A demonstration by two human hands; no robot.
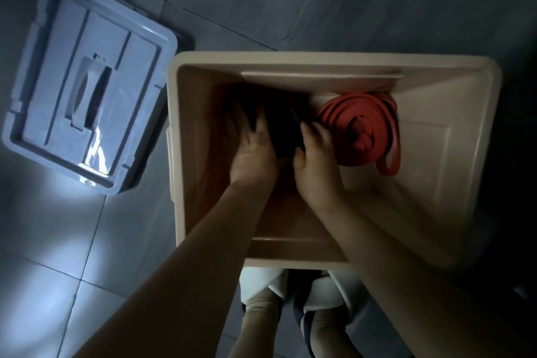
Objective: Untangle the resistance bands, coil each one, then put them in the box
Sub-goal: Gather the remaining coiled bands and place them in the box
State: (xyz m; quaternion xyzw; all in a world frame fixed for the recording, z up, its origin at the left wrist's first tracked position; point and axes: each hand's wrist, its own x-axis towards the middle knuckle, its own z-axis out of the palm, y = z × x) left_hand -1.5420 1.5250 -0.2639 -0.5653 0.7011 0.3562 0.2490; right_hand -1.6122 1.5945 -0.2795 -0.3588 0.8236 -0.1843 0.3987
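A beige plastic box (453,73) stands open on the floor below me. Inside it, at the far right, lies a coiled orange resistance band (374,122) with a loose loop trailing toward me. Left of it sits a dark, black coiled band (283,131), low on the box floor. My left hand (252,151) holds the dark coil from its left side, fingers blurred. My right hand (315,154) holds it from the right, thumb and fingers curled against it, just touching the orange coil's edge. Both forearms reach down into the box.
The box's pale blue lid (84,87) lies upside down on the grey tiled floor (319,3) to the left. My knees and feet (308,314) show below the box's near rim. The scene is dim with bright patches on the left tiles.
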